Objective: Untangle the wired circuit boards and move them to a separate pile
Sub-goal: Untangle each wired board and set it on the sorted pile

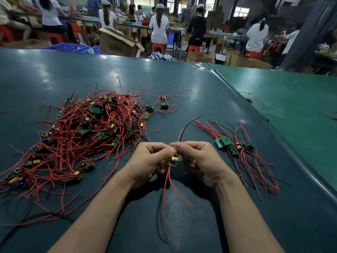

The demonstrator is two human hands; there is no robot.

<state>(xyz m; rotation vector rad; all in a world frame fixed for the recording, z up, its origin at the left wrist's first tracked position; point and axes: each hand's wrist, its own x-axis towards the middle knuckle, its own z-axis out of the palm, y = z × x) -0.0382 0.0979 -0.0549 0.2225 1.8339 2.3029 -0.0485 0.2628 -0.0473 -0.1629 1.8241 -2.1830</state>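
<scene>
A big tangled heap of small green circuit boards with red and black wires [87, 132] lies on the left of the dark mat. A smaller, combed-out pile of wired boards [235, 145] lies to the right. Between them, above the mat, my left hand [151, 161] and my right hand [198, 161] together hold one wired circuit board [173, 160] with a yellow part. Fingers of both hands pinch its wires near the top. Two red wires hang down toward me, and a red and a black wire rise above my fingers.
One loose wired board [164, 106] lies beyond the heap. The dark mat [182, 84] meets a green table surface [284, 99] on the right. Past the far edge stand cardboard boxes [116, 44], blue crates and several seated workers on red stools.
</scene>
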